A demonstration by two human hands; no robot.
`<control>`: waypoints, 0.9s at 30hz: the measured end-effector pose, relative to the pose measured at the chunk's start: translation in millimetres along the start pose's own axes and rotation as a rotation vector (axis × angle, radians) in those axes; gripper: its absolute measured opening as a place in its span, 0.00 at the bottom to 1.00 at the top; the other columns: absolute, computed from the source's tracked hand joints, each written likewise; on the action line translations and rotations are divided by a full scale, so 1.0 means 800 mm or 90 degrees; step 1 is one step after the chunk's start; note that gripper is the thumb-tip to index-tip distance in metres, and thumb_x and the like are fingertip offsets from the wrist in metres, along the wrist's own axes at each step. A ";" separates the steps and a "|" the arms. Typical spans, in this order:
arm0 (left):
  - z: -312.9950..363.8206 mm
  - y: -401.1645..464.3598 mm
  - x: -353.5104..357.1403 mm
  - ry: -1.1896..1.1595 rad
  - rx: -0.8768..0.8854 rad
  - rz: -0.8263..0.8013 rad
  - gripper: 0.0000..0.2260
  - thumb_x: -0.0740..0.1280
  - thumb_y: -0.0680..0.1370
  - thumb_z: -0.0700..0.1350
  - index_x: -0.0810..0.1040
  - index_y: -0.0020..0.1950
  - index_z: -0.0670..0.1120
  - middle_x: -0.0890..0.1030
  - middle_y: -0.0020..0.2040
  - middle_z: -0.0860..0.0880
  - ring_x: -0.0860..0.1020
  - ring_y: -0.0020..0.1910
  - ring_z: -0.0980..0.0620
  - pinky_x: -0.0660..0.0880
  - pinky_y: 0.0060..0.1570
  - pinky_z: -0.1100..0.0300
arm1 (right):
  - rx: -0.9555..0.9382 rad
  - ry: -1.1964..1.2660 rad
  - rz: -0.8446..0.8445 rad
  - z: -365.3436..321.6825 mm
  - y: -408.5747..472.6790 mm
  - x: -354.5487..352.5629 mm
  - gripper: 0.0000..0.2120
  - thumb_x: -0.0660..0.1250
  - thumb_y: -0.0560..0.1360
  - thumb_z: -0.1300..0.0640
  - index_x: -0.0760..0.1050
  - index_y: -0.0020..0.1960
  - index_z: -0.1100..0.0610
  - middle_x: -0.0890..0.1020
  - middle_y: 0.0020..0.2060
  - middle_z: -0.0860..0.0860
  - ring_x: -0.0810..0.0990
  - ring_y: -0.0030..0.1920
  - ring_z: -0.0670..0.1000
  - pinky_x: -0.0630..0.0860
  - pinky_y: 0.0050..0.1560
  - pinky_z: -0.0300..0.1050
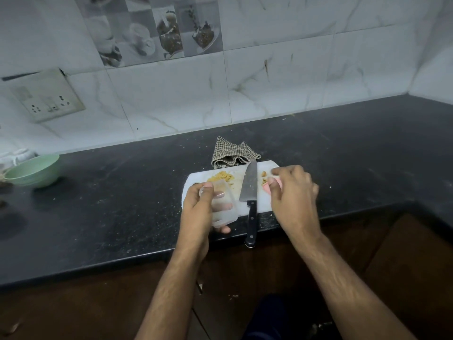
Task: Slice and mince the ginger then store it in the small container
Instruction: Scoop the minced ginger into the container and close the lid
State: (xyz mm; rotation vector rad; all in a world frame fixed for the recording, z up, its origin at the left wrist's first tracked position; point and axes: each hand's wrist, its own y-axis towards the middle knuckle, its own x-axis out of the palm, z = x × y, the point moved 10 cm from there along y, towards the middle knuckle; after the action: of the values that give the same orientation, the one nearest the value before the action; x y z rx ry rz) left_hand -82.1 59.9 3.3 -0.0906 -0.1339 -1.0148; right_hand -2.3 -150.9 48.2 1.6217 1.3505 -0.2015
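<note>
On the dark countertop (98, 204) sits a white cutting board (263, 204), and the person leans over it with both bare arms out. The left hand (198, 212) grips a small clear container (224, 204), thumb over its near rim and fingers curled beneath, holding it tilted over the board's left end. Just beyond the container lies a heap of minced ginger (221, 177) on the board. A knife (250, 192) rests down the middle of the board, blade pointing away, black handle jutting past the counter edge. A few more ginger bits (264, 174) lie right of the blade. There the right hand (293, 190) pinches a pink lid (268, 186) between thumb and fingers, low over the board. Behind the board a checked cloth (231, 153) is bunched up, and far left stands a green bowl (34, 170).
</note>
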 end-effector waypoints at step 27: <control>0.010 0.047 -0.049 -0.068 0.086 -0.232 0.47 0.84 0.63 0.38 0.65 0.76 0.54 0.79 0.67 0.44 0.80 0.62 0.44 0.80 0.51 0.54 | -0.294 0.152 -0.342 -0.174 -0.019 0.092 0.13 0.68 0.78 0.56 0.82 0.57 0.41 0.76 0.65 0.41 0.58 0.69 0.32 0.44 0.71 0.39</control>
State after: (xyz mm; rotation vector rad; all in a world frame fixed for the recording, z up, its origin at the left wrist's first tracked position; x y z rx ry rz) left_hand -71.6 113.6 4.4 0.0048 -0.3245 -1.3619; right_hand -48.3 -0.3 62.3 0.8993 1.8427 -0.0051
